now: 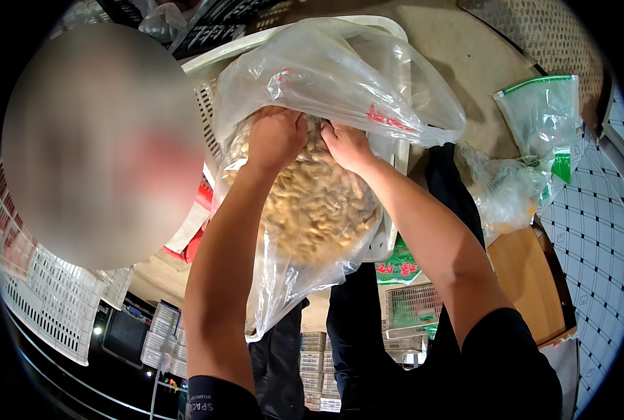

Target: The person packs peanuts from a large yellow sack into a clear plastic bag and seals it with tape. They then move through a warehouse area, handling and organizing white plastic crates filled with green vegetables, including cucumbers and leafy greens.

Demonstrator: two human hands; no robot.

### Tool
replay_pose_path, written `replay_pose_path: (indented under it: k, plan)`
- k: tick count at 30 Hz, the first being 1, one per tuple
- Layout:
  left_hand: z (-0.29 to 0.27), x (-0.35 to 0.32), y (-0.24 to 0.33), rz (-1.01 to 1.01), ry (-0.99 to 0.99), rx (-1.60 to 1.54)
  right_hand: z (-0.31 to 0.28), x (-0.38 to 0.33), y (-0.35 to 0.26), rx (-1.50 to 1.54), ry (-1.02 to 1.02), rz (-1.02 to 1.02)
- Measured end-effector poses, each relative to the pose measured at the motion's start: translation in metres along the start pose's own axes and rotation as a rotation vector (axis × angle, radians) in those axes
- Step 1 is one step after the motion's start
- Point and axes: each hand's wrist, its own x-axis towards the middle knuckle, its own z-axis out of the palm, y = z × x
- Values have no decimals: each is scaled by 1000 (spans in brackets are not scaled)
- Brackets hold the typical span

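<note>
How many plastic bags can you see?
3. A big clear bag of tan pieces under both hands, a green-edged bag at the right, and a crumpled one below it. More may be hidden.

A large clear plastic bag [326,91] fills the centre of the view, bulging with pale tan, peanut-like pieces [315,206] packed into a rounded mass. Its loose, crinkled top billows toward twelve and two o'clock, with red print on the film. The slack lower end hangs toward six o'clock. It rests partly on a white slatted crate [207,105] at eleven o'clock.
</note>
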Motion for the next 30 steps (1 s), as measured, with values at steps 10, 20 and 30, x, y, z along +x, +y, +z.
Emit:
replay_pose_path:
  k: [10,20,30]
  plan:
    - [-6,-14,3,5,-68,40,-5,-18,-9,66,-10,64]
    - [-8,-4,3,-182,-221,127,0,15,-13,9,-174,-84]
    - [-67,-126,79,-248,314,-267,-29,-6,-45,-175,-153,-118]
